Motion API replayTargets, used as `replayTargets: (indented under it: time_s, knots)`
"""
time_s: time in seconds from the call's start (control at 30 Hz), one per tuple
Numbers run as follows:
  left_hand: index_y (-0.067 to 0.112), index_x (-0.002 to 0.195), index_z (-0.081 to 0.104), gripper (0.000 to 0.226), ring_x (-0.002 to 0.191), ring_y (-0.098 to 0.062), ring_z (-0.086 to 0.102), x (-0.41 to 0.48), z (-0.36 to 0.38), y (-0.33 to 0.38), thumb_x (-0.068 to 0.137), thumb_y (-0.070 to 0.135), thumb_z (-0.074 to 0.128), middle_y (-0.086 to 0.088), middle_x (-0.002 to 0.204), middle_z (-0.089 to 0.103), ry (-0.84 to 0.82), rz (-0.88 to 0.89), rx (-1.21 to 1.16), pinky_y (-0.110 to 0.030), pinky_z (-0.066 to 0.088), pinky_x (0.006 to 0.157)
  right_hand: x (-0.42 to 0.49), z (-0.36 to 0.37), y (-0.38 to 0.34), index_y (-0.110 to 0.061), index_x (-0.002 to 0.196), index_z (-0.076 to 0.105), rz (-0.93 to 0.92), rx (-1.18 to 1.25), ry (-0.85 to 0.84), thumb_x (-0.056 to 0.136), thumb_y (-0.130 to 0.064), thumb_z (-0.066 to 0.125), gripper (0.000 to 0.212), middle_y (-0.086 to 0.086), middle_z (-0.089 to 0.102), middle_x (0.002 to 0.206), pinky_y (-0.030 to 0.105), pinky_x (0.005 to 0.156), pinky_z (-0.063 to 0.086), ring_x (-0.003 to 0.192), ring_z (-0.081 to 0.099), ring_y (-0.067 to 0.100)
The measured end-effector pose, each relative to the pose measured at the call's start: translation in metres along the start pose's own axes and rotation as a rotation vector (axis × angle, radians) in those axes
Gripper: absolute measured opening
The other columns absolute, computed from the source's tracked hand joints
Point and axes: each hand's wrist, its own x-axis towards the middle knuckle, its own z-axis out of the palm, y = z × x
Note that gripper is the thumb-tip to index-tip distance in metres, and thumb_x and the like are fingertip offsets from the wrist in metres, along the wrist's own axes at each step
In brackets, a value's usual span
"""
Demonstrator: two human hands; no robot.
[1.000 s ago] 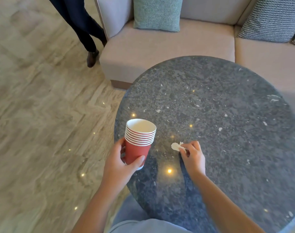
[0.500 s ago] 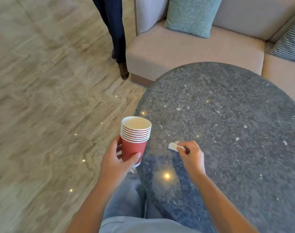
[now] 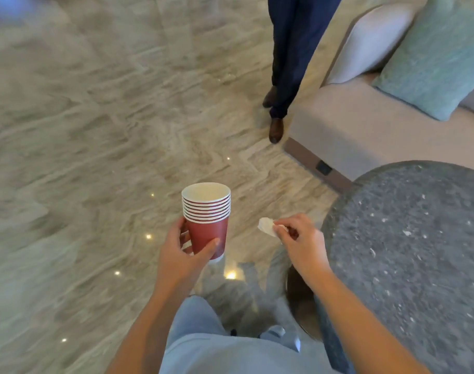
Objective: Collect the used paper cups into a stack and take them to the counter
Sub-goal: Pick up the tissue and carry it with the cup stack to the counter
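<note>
A stack of several red paper cups point(image 3: 206, 218) with white rims is upright in my left hand point(image 3: 184, 255), which grips its lower half over the floor. My right hand point(image 3: 300, 242) pinches a small crumpled white paper scrap point(image 3: 266, 226) between thumb and fingers, just left of the round table's edge. Both hands are in front of my body, level with each other and a short gap apart.
The round dark speckled stone table point(image 3: 408, 252) fills the lower right. A beige sofa point(image 3: 346, 130) with a teal cushion point(image 3: 432, 58) stands behind it. A person's dark-trousered legs point(image 3: 287, 63) stand on the pale marble floor point(image 3: 82, 144) by the sofa corner.
My view has swung left, away from the table. Both hands have come off the tabletop and now hang over the floor, with the cup stack and paper scrap still held.
</note>
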Motion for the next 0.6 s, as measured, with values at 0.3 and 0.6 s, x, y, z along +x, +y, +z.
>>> replayTargets:
  time_s: [0.3, 0.6]
  knots:
    - [0.031, 0.112, 0.048, 0.060, 0.089, 0.012, 0.058, 0.123, -0.164, 0.006, 0.065, 0.015, 0.081, 0.017, 0.104, 0.059, 0.144, -0.004, -0.041, -0.014, 0.052, 0.067, 0.093, 0.162, -0.153, -0.011, 0.080, 0.069, -0.113, 0.025, -0.152, 0.079, -0.008, 0.065, 0.005, -0.008, 0.056, 0.075, 0.003, 0.060, 0.036, 0.063, 0.051, -0.001]
    - [0.024, 0.117, 0.051, 0.060, 0.091, 0.008, 0.059, 0.251, -0.239, 0.017, 0.066, 0.013, 0.080, 0.015, 0.105, 0.061, 0.260, -0.041, -0.087, -0.018, 0.051, 0.071, 0.214, 0.251, -0.230, -0.015, 0.080, 0.067, -0.121, 0.061, -0.188, 0.080, -0.008, 0.064, 0.008, -0.015, 0.057, 0.074, 0.005, 0.059, 0.038, 0.066, 0.053, -0.002]
